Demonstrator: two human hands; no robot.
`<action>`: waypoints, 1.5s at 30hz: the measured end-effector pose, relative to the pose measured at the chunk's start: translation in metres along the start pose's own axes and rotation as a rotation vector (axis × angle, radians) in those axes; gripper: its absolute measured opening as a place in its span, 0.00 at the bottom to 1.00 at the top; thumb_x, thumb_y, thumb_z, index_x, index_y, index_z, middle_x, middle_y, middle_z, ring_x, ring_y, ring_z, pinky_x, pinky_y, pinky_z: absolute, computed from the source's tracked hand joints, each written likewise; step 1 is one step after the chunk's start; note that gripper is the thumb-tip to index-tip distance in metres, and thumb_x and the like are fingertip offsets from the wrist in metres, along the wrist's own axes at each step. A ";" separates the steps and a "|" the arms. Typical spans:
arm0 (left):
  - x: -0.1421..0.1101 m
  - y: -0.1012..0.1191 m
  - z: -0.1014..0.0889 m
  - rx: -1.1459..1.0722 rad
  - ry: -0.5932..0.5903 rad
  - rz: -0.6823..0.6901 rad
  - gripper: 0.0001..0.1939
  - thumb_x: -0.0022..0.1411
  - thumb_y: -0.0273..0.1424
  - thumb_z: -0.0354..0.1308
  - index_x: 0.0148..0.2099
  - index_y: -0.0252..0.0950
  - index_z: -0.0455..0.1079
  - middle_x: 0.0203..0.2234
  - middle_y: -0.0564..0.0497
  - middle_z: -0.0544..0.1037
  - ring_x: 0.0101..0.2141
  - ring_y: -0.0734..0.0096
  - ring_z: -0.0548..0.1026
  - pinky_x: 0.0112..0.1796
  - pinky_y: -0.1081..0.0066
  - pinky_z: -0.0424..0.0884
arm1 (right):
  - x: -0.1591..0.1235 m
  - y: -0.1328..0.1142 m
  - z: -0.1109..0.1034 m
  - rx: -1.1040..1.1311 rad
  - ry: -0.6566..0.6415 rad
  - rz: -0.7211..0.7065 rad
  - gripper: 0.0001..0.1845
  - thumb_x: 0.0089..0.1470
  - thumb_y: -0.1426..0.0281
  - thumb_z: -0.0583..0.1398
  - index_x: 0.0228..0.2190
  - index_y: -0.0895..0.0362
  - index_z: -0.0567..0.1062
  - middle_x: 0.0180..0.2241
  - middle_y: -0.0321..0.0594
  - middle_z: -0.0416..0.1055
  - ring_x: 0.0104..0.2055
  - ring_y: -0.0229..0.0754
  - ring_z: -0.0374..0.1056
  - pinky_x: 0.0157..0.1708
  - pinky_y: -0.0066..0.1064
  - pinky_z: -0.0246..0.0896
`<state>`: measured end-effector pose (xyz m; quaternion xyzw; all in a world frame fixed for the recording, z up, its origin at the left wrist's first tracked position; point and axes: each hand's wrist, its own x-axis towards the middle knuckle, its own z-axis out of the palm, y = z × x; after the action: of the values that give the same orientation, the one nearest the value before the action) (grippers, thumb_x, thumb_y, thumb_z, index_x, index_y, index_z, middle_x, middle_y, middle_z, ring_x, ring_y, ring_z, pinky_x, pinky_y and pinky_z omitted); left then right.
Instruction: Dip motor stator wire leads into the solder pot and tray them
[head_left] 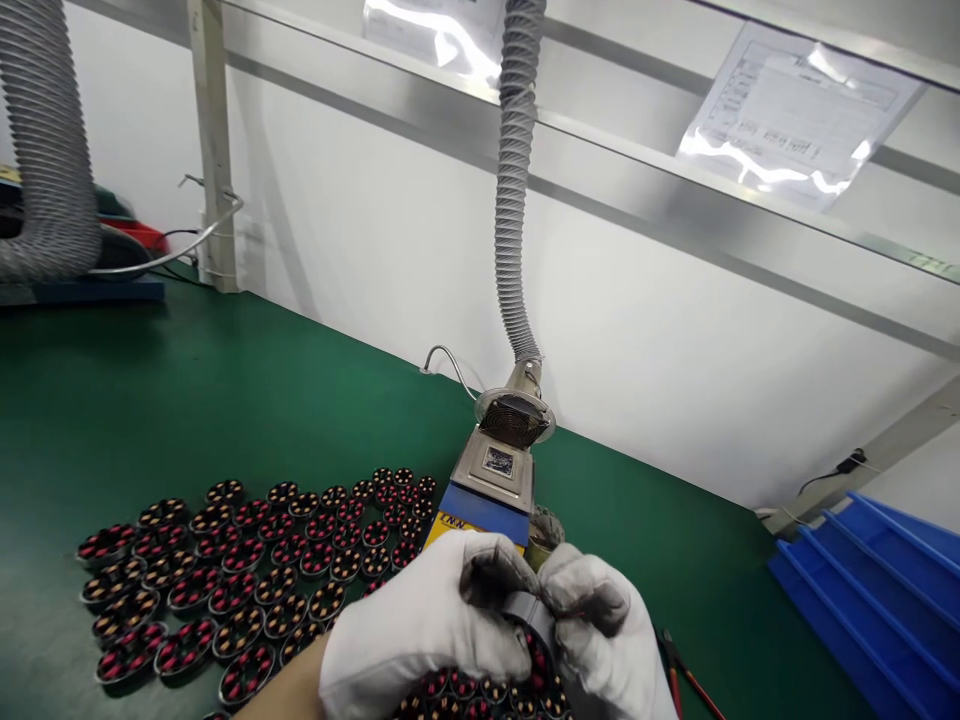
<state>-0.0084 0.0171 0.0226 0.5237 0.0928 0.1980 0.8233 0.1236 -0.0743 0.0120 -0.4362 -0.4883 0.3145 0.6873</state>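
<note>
My left hand (442,610), in a white glove with grey-stained fingertips, grips a round grey metal ring (531,610) with red pieces inside. From the other side, my right hand (604,620), gloved alike, pinches the rim of the same ring. Fingers cover much of it, and its far side is hidden. Many similar round parts (240,630), with red or yellow-tan segments inside dark rings, lie in rows to the left. More of them show beneath my hands. Just beyond my fingers stands a metal box unit (495,462) with a blue and yellow front.
A grey flexible duct (516,200) drops to a fan (516,418) behind the box. Red-handled pliers (675,668) lie right of my hand on the green table (247,390). Stacked blue trays (877,600) stand far right. Another duct (49,140) is at left.
</note>
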 end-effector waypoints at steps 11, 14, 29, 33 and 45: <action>-0.011 0.004 0.002 1.413 0.310 1.201 0.11 0.60 0.18 0.47 0.32 0.37 0.65 0.29 0.56 0.75 0.34 0.71 0.71 0.39 0.70 0.64 | 0.008 0.011 0.007 0.546 0.552 -0.023 0.07 0.38 0.67 0.70 0.23 0.51 0.77 0.29 0.31 0.73 0.34 0.37 0.70 0.39 0.31 0.67; -0.012 0.006 0.001 1.440 0.379 1.180 0.09 0.61 0.19 0.48 0.33 0.37 0.65 0.30 0.55 0.75 0.34 0.70 0.72 0.38 0.69 0.65 | 0.006 0.011 0.006 0.410 0.535 -0.160 0.09 0.37 0.68 0.70 0.26 0.50 0.78 0.31 0.31 0.76 0.36 0.37 0.71 0.43 0.29 0.66; 0.003 0.004 -0.015 0.479 0.234 0.658 0.04 0.56 0.23 0.58 0.32 0.35 0.72 0.32 0.50 0.74 0.35 0.68 0.72 0.39 0.72 0.69 | 0.015 0.047 0.021 0.396 0.228 0.245 0.19 0.31 0.64 0.72 0.30 0.53 0.78 0.30 0.41 0.77 0.31 0.46 0.72 0.30 0.37 0.71; 0.001 0.005 -0.020 0.317 0.427 0.476 0.07 0.61 0.33 0.56 0.34 0.34 0.70 0.31 0.51 0.74 0.35 0.68 0.72 0.38 0.74 0.68 | 0.005 0.036 0.030 0.607 0.207 0.351 0.19 0.38 0.57 0.69 0.34 0.51 0.78 0.30 0.42 0.77 0.28 0.43 0.72 0.22 0.30 0.68; 0.008 0.002 -0.017 0.538 0.086 0.768 0.05 0.57 0.32 0.63 0.37 0.37 0.75 0.34 0.48 0.76 0.37 0.66 0.73 0.42 0.69 0.68 | 0.010 0.052 0.017 0.404 0.140 0.281 0.16 0.45 0.53 0.63 0.32 0.51 0.78 0.33 0.41 0.76 0.36 0.46 0.72 0.32 0.38 0.69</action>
<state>-0.0076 0.0347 0.0174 0.7062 -0.0255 0.4790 0.5208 0.1103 -0.0385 -0.0291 -0.3746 -0.3012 0.4672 0.7421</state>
